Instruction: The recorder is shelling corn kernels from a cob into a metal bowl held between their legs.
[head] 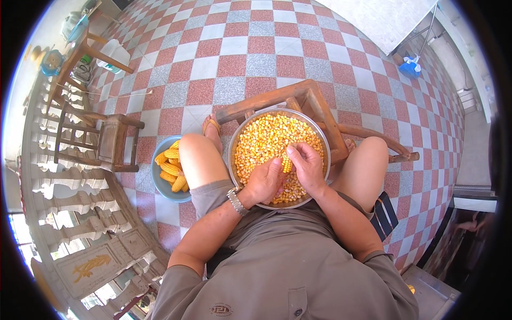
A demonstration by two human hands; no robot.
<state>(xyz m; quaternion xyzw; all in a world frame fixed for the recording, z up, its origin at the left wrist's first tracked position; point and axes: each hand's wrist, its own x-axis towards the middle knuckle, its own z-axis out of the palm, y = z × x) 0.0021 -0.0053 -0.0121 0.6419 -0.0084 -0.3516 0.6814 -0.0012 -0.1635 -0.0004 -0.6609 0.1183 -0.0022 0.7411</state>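
A round metal basin point(231, 168) stands in front of my lap, filled with loose yellow corn kernels point(264, 136). Over the kernels, both hands are on one corn cob point(287, 164), which has rows of kernels still attached on its visible part. My left hand point(264, 180), with a metal watch point(237, 201) on the wrist, grips its lower side. The thumb and fingers of my right hand point(307, 166) pinch its upper end. Much of the cob is hidden by my fingers.
A blue-grey bowl point(155, 180) of whole corn cobs point(171, 168) sits on the floor beside my left knee. A wooden frame point(272, 96) lies under and beyond the basin. A small wooden chair point(116, 140) stands at left, by a balustrade point(76, 200).
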